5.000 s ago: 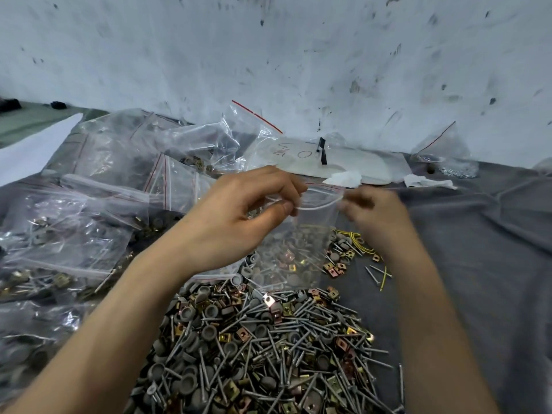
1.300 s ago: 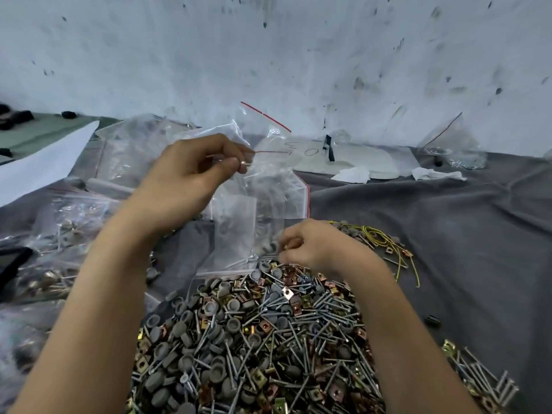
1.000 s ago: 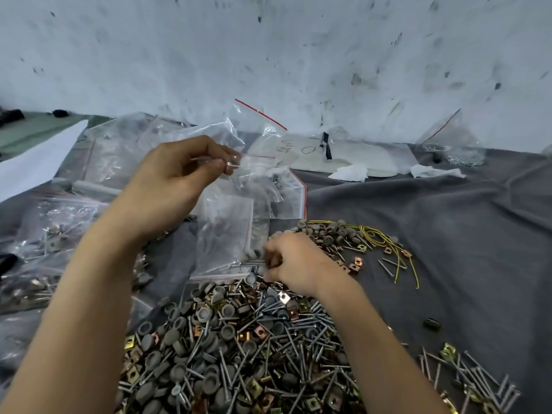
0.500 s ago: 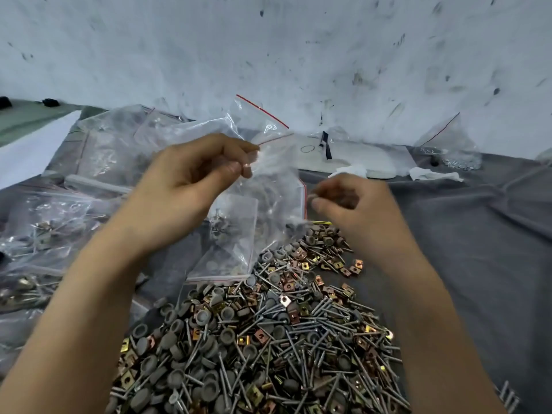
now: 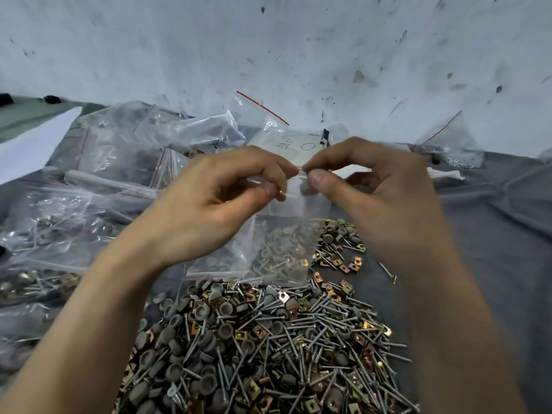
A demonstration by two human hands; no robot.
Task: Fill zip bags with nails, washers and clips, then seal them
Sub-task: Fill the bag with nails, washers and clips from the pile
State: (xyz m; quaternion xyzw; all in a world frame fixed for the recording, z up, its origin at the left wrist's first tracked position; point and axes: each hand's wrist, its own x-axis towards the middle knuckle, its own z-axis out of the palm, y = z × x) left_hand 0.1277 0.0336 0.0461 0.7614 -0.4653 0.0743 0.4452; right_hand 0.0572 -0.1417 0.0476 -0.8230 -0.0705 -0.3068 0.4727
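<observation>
Hands (image 5: 227, 198) (image 5: 373, 186) pinch crinkled clear zip bag (image 5: 280, 234) top.

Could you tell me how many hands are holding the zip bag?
2: the left hand pinches the top edge of the clear plastic zip bag, and the right hand pinches it just alongside. None hidden.

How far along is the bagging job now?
Done: filled bags lie at the left, and the held zip bag contains hardware. In hand: left hand and right hand pinch its top edge, seemingly sealing it. Left: a loose pile of nails, washers and clips.
</observation>
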